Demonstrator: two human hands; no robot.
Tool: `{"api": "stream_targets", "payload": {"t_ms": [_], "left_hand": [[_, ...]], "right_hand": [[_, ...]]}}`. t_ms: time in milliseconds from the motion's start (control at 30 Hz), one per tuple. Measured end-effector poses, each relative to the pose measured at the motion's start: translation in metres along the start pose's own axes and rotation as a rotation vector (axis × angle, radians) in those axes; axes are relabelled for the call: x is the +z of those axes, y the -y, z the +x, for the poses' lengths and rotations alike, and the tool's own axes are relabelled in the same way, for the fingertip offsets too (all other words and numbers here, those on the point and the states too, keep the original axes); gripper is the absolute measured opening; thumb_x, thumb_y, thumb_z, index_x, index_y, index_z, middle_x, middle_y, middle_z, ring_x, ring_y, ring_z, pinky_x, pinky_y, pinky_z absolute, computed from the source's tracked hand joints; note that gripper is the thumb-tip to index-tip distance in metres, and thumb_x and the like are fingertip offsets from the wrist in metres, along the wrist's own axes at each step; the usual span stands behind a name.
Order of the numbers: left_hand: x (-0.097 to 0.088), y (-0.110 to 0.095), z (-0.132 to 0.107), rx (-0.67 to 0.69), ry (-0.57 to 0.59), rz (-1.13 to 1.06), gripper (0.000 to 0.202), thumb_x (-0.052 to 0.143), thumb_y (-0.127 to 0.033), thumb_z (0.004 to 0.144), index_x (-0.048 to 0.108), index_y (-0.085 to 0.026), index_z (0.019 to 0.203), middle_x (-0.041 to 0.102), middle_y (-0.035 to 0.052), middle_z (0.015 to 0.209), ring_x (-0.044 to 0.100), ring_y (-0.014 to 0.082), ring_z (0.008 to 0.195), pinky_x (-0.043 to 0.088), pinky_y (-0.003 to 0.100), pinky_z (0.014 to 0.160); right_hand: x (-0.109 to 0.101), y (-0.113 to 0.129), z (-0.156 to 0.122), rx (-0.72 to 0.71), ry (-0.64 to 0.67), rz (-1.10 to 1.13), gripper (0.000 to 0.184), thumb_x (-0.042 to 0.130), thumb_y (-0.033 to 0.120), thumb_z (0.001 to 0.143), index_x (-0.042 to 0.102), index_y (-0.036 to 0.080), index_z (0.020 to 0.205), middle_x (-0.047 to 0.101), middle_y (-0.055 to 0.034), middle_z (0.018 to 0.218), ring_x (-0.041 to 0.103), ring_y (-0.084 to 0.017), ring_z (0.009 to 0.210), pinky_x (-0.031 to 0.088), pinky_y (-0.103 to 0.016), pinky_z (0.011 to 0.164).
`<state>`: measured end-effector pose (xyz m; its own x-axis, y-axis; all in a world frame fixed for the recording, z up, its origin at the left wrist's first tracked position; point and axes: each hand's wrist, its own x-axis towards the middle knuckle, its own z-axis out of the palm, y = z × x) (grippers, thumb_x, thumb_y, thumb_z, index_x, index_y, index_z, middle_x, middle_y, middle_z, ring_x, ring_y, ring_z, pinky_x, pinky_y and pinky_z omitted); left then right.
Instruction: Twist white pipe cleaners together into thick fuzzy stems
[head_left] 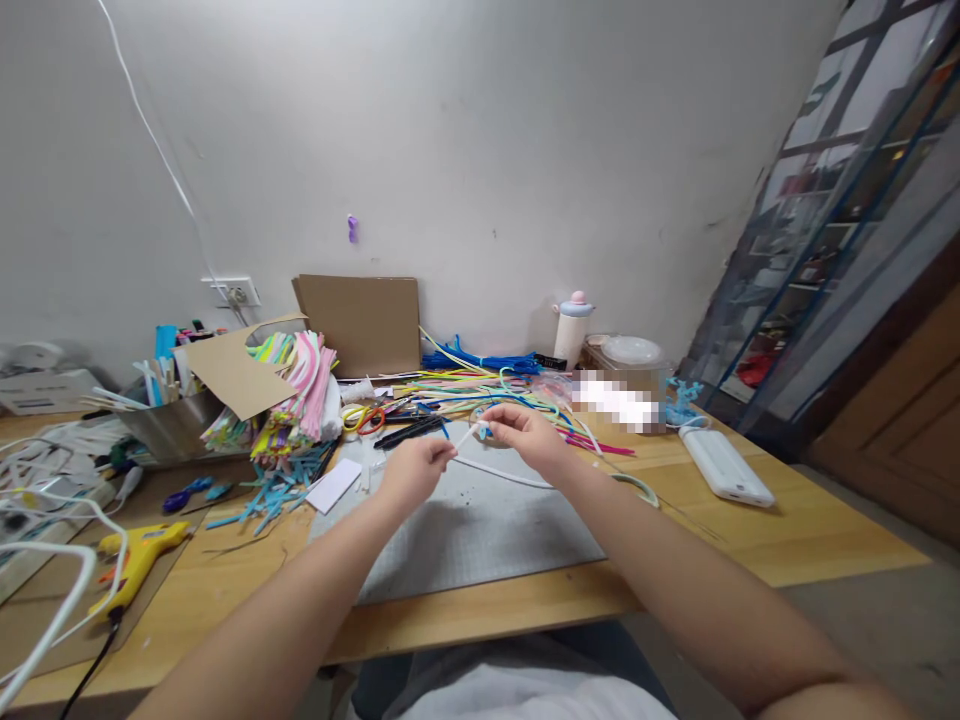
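Observation:
My left hand [415,468] is closed in a pinch on one end of a white pipe cleaner [466,436], held above a grey cutting mat [480,530]. My right hand [525,432] pinches the same white pipe cleaner a little farther along, where a small blue bit shows at the fingertips. The pipe cleaner's loose length [510,474] trails down across the mat under my right wrist. Both hands are close together, a few centimetres apart.
Heaps of coloured pipe cleaners [300,395] lie behind the mat, with cardboard pieces [364,322] against the wall. A yellow glue gun [139,555] lies at left, blue scissors [184,494] nearby, a white power bank [726,466] at right, a bottle [574,330] at back.

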<state>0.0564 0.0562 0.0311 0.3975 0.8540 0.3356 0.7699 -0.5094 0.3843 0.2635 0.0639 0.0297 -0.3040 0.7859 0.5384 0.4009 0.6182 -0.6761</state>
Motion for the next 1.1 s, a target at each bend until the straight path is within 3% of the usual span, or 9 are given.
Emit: {"api": "stream_targets", "payload": {"t_ms": [133,267,400,567,733,933,1000,1100], "left_hand": [[0.018,-0.03,-0.02,0.148,0.045,0.057,0.025,0.048,-0.026,0.086,0.066,-0.02,0.07,0.065,0.0035,0.066,0.056,0.0159,0.066,0.035,0.025,0.061],[0.002,-0.05,-0.027,0.271,0.056,0.099,0.023,0.044,-0.024,0.089,0.066,-0.019,0.081,0.067,0.0062,0.078,0.057,0.0187,0.078,0.036,0.03,0.073],[-0.032,-0.041,-0.017,0.321,-0.001,0.182,0.025,0.043,-0.025,0.09,0.066,-0.019,0.082,0.068,0.0059,0.079,0.056,0.02,0.079,0.035,0.033,0.073],[-0.056,-0.012,-0.002,0.266,-0.081,0.218,0.022,0.048,-0.027,0.088,0.068,-0.021,0.082,0.07,0.0034,0.082,0.059,0.0193,0.081,0.036,0.032,0.075],[-0.036,0.004,-0.001,0.186,-0.075,0.196,0.022,0.049,-0.027,0.087,0.069,-0.02,0.082,0.07,0.0037,0.078,0.06,0.0168,0.073,0.038,0.027,0.068],[0.011,-0.013,-0.02,0.177,0.007,0.198,0.024,0.048,-0.026,0.088,0.067,-0.019,0.074,0.067,0.0023,0.066,0.059,0.0154,0.063,0.034,0.025,0.057],[0.02,-0.026,-0.028,0.201,0.039,0.196,0.025,0.047,-0.025,0.088,0.066,-0.019,0.073,0.067,0.0028,0.065,0.059,0.0159,0.063,0.034,0.025,0.058],[0.019,-0.044,-0.036,0.25,0.073,0.191,0.023,0.046,-0.024,0.088,0.066,-0.019,0.078,0.068,0.0034,0.07,0.06,0.0175,0.068,0.036,0.027,0.064]], "right_hand": [[0.004,-0.007,-0.002,0.064,-0.145,-0.101,0.028,0.042,0.027,0.089,0.066,0.018,0.1,0.067,-0.0077,0.089,0.058,-0.019,0.081,0.042,-0.035,0.076],[-0.001,-0.003,-0.014,0.03,-0.136,-0.23,0.024,0.048,0.02,0.086,0.071,0.023,0.092,0.064,-0.0081,0.087,0.049,-0.024,0.094,0.022,-0.046,0.093],[-0.008,-0.002,-0.02,-0.042,-0.028,-0.26,0.024,0.048,0.016,0.085,0.071,0.024,0.086,0.064,-0.0063,0.086,0.046,-0.022,0.095,0.013,-0.046,0.096],[-0.019,0.004,-0.019,-0.1,0.133,-0.158,0.019,0.052,0.021,0.086,0.07,0.023,0.083,0.065,-0.0033,0.084,0.051,-0.018,0.089,0.023,-0.041,0.094],[-0.016,0.012,-0.021,-0.052,0.181,0.003,0.022,0.049,0.031,0.088,0.066,0.019,0.089,0.066,-0.0038,0.081,0.059,-0.015,0.078,0.044,-0.029,0.073],[0.002,-0.001,-0.018,0.066,0.041,-0.009,0.034,0.045,0.039,0.089,0.062,0.015,0.106,0.063,-0.0016,0.064,0.054,-0.012,0.052,0.042,-0.024,0.048],[0.005,-0.006,-0.018,0.087,-0.017,-0.073,0.032,0.046,0.037,0.088,0.064,0.017,0.106,0.064,-0.0022,0.065,0.054,-0.013,0.052,0.04,-0.025,0.048],[0.004,-0.007,-0.021,0.076,-0.1,-0.202,0.026,0.048,0.033,0.088,0.067,0.023,0.102,0.068,-0.0052,0.083,0.058,-0.018,0.071,0.041,-0.029,0.061]]}}
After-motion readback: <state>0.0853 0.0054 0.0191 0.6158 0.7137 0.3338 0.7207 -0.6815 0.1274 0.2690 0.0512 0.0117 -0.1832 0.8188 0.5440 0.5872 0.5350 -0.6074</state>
